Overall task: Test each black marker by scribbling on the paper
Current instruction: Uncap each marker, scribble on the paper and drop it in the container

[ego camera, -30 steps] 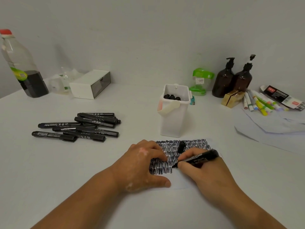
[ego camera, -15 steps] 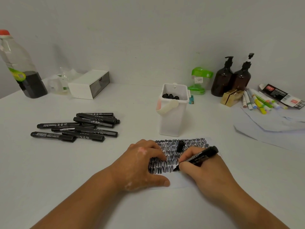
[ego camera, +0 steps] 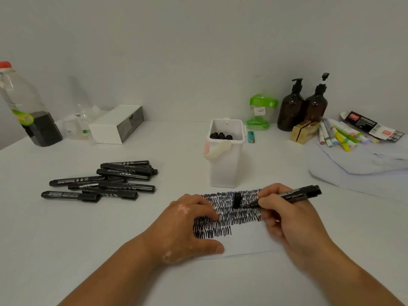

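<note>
Clear bottle (ego camera: 22, 107) — white box (ego camera: 117, 124) — lighter (ego camera: 251, 137)

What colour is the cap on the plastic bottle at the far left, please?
The bottle cap is red, clearest in the head view.

We have a wide stretch of bare tabletop (ego camera: 66, 239) between the pile of black markers (ego camera: 106, 184) on our left and the white bin (ego camera: 225, 171), a lane a hand could pass through. The bin stands just behind the paper (ego camera: 247, 241) and blocks a straight reach forward. A loose cap (ego camera: 237, 199) lies on the paper between our left hand (ego camera: 187, 226) and our right hand (ego camera: 287, 219), which grips a marker (ego camera: 295, 194). Pale sheets (ego camera: 353, 171) crowd the right.
</note>
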Action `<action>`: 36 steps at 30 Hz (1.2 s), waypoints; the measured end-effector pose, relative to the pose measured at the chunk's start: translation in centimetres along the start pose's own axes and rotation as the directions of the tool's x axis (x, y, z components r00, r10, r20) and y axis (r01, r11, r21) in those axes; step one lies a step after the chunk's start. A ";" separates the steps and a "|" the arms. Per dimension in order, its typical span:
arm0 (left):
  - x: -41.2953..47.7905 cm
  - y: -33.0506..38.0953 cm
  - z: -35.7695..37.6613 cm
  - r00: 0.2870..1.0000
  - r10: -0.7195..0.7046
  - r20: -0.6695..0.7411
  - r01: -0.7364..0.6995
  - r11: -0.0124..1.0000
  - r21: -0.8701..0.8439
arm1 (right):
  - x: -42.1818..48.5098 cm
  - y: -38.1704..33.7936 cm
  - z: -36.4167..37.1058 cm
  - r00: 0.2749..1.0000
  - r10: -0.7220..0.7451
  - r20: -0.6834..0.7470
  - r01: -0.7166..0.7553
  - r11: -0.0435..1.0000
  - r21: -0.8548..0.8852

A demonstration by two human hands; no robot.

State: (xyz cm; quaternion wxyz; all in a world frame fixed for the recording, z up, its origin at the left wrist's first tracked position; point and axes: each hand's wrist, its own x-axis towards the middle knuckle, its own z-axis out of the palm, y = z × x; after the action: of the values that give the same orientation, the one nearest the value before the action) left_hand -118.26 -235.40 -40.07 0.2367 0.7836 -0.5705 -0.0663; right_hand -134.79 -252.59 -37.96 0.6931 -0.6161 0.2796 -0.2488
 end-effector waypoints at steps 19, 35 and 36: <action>6.5 4.0 0.9 0.993 -0.017 -0.116 0.041 0.977 0.210 | 1.2 -0.9 -2.4 1.000 0.026 -0.011 -0.022 0.964 0.265; 0.1 1.6 -1.6 0.970 -0.239 -0.033 0.135 0.651 -0.747 | 0.2 -0.9 -1.1 0.987 -0.018 0.161 -0.026 0.963 0.267; -0.1 1.5 -1.5 0.971 -0.236 -0.029 0.126 0.616 -0.778 | 0.0 -0.9 -0.9 0.984 -0.014 0.175 -0.033 0.964 0.265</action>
State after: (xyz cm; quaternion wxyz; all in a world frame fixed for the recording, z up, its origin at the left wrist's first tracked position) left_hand -119.03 -235.24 -38.08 0.5763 0.6634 -0.3890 -0.2763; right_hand -135.37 -253.34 -37.17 0.7927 -0.5355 0.1844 -0.2257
